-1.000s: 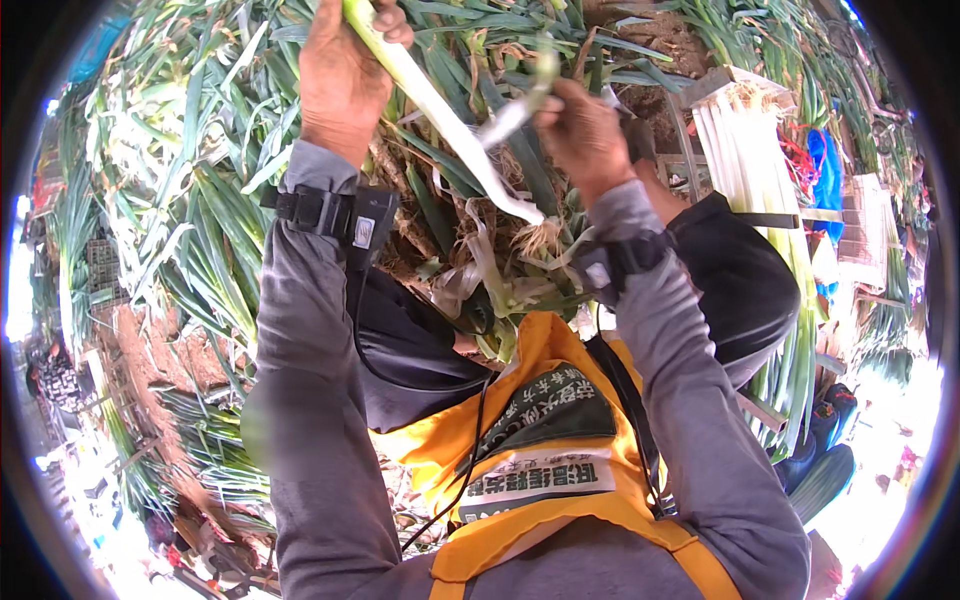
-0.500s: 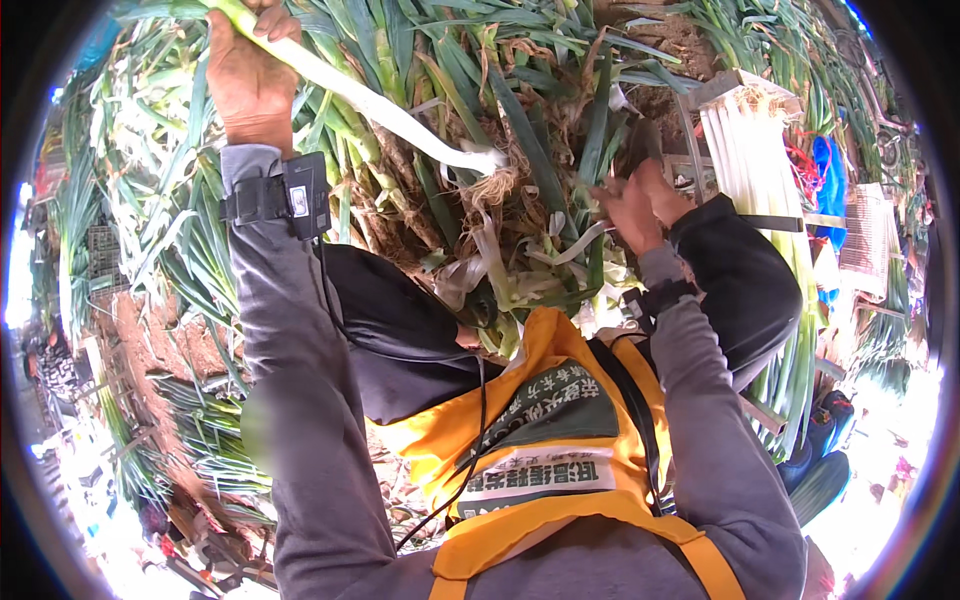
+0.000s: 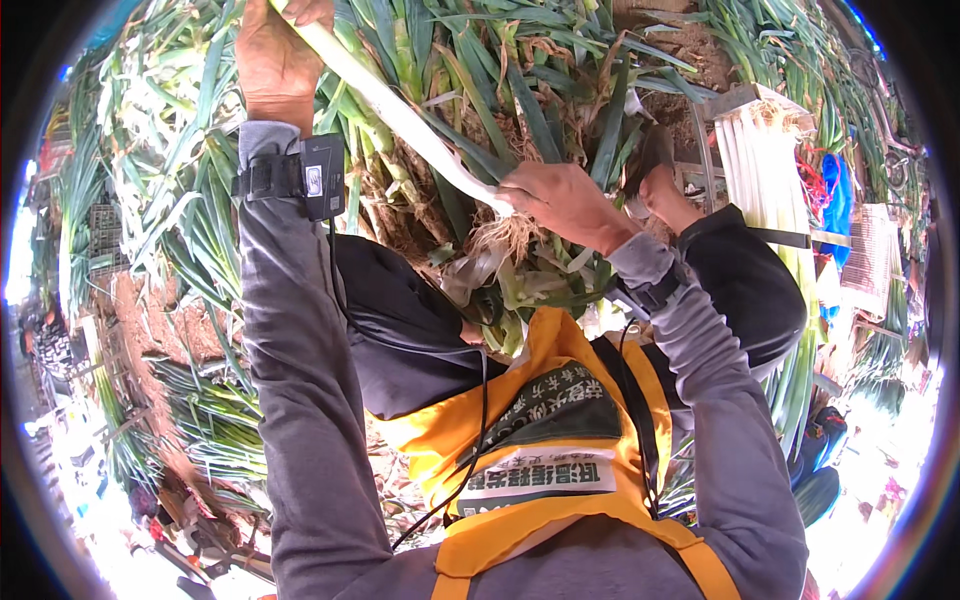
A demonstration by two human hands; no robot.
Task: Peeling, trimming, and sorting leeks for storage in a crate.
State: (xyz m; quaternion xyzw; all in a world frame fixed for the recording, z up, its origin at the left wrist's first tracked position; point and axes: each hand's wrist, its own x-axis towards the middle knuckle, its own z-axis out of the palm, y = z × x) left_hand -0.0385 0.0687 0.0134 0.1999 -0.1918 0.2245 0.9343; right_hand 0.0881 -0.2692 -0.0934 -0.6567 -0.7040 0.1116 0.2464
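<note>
A long green onion [image 3: 400,115] slants down from upper left to the middle, its white shaft bare and its roots [image 3: 503,234] hanging at the lower end. My left hand [image 3: 278,62] is closed round its upper, greener part. At the root end, my right hand [image 3: 562,203] has its fingers closed on the white base. Loose papery peelings [image 3: 520,285] lie below the roots, close to my knees. Behind the held stalk spreads a heap of unpeeled green onions [image 3: 400,200] with dry brown outer leaves.
To the right, a bundle of white, peeled green onions [image 3: 750,165] rests in a metal frame [image 3: 715,140], with a dark strap [image 3: 780,237] across it. Beyond are a blue bag [image 3: 836,195] and a wire crate [image 3: 868,255]. More green onions [image 3: 215,420] lie at left on brown soil [image 3: 160,320].
My right hand has moved left and up from beside the peelings and taken hold of the root end. My left hand and the green onion have shifted slightly right.
</note>
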